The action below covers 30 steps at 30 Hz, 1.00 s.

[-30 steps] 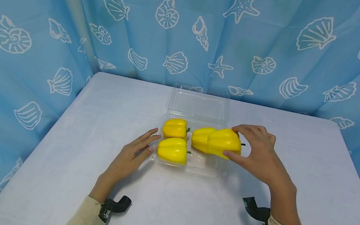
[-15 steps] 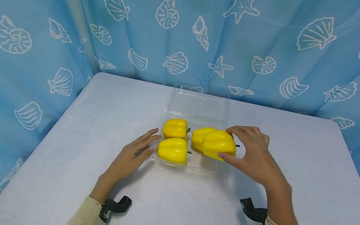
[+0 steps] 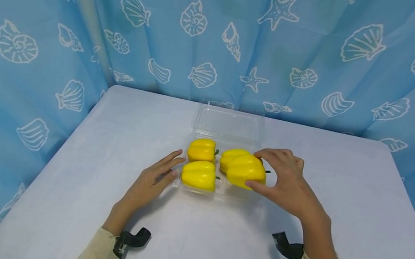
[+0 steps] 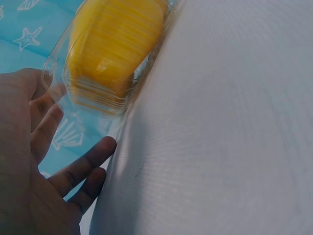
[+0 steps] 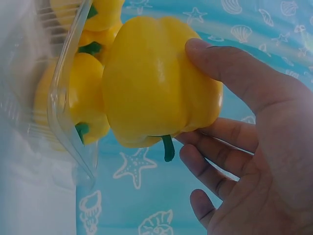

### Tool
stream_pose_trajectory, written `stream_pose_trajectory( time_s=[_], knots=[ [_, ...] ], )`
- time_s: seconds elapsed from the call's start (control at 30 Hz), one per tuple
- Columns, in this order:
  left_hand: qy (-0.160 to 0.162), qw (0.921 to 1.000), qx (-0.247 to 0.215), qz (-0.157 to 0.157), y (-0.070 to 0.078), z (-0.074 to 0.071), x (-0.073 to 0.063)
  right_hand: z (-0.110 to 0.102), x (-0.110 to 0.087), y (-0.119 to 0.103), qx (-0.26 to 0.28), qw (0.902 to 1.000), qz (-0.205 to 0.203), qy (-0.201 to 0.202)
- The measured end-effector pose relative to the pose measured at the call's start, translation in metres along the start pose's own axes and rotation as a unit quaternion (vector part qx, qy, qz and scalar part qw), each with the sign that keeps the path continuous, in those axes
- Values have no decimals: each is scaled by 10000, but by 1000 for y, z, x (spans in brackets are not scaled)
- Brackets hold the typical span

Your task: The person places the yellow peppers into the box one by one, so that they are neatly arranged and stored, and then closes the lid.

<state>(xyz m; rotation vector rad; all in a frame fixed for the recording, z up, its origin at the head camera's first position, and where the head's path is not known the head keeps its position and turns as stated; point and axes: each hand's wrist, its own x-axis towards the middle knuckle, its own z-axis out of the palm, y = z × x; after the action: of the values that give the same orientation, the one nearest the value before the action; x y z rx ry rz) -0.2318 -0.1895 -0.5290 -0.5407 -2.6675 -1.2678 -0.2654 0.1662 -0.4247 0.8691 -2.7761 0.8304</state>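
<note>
A yellow bell pepper [image 3: 245, 171] with a green stem is pinched between the thumb and fingers of my right hand [image 3: 286, 180], above the right half of a clear plastic clamshell box [image 3: 236, 192]. In the right wrist view the held pepper [image 5: 156, 83] hangs clear of the box wall [image 5: 58, 98]. Partly hidden behind it, another yellow pepper [image 3: 229, 155] lies in the box. Two more, a back pepper [image 3: 202, 150] and a front pepper [image 3: 198, 175], fill the left half. My left hand [image 3: 150, 179] rests at the box's left edge, fingers extended, fingertips touching the rim.
The box's clear lid [image 3: 229, 123] lies folded back toward the far edge of the white-covered table [image 3: 129, 125]. Behind the table hangs a blue curtain [image 3: 216, 34] with white shell prints. A black wrist mount [image 3: 288, 247] sits on each forearm.
My right hand has moved left and toward me with the pepper, which now overlaps the front of the pepper behind it. The left hand stays in place.
</note>
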Motion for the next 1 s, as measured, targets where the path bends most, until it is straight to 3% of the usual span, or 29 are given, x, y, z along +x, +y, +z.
stream_pose_trajectory(
  time_s=[0.57, 1.0],
  knots=[
    [6, 10000, -59, 31, -2, 1, 0, 13, 1, -9, 62, 9997, -148, -170],
    [78, 10000, -14, -32, -3, 4, -2, 24, 2, -5, -189, 9990, 95, -399]
  ],
)
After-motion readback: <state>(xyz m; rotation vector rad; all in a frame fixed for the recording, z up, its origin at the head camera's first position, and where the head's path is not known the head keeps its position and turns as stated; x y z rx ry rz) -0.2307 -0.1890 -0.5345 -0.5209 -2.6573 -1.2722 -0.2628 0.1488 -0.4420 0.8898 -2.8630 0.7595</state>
